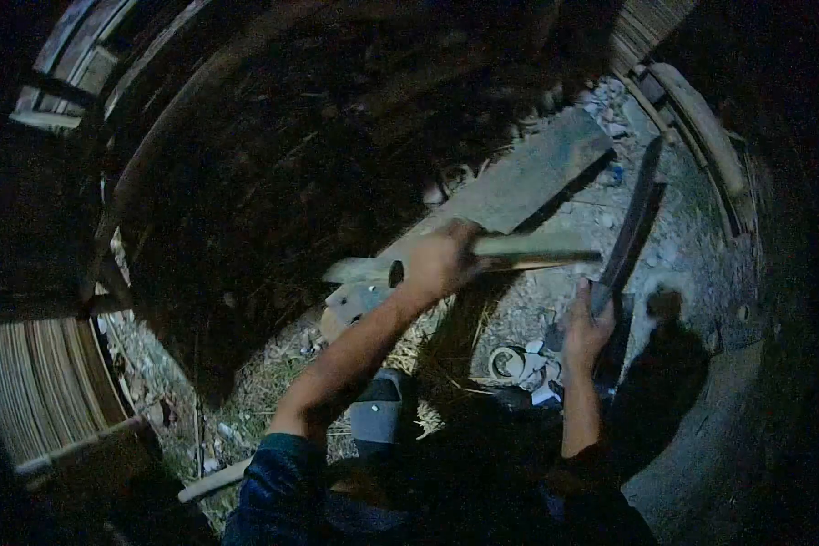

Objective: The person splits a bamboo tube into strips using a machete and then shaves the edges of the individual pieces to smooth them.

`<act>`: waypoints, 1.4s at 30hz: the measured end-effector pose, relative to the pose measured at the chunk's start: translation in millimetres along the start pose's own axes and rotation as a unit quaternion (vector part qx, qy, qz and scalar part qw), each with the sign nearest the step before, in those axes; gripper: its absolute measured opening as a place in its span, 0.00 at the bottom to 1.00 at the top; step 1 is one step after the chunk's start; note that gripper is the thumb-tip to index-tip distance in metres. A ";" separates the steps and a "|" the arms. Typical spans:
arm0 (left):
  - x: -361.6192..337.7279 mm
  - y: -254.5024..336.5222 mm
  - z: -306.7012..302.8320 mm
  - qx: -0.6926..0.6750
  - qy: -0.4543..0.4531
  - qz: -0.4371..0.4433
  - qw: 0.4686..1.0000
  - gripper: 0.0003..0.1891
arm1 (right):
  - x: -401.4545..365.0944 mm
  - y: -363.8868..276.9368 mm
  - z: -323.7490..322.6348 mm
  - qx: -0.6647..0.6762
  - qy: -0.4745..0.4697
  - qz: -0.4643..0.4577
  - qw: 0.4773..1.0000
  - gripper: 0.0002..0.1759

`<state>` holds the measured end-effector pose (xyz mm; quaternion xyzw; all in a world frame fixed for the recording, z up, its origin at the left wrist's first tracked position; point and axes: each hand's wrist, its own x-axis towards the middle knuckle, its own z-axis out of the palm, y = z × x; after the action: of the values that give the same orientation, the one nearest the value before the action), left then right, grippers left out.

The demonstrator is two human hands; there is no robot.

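Observation:
My left hand is wrapped round a pale length of bamboo, which lies nearly level and sticks out on both sides of the fist. In my right hand is the handle of a machete. Its long dark blade points up and slightly right, beside the bamboo's right end and apart from it. Below and beyond the left hand, a wide wooden board slants up to the right. The left hand is slightly blurred.
A foot in grey footwear rests below my left forearm. Beside my right wrist lie a pale ring-shaped thing and white scraps. Pebbles and straw cover the lit ground. At left stands a ribbed panel; planks line the right.

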<state>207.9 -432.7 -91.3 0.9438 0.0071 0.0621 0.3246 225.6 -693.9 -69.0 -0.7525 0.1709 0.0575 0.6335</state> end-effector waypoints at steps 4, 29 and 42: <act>9.2 27.9 30.4 0.066 -0.129 -0.074 0.987 0.15 | 2.9 -3.0 3.1 -0.017 0.034 -0.023 0.999 0.27; -130.2 -133.2 -93.2 0.186 -0.208 -0.104 0.955 0.43 | -22.2 -16.2 18.0 -0.038 -0.013 -0.057 0.998 0.15; -89.7 -4.0 -132.1 -0.337 0.135 -0.148 0.920 0.14 | -70.0 -59.4 27.9 0.073 -0.202 -0.038 0.976 0.19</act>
<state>102.9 -353.6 -0.6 0.7491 0.1694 0.1387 0.6252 183.3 -645.5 2.3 -0.6829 0.0142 0.1717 0.7099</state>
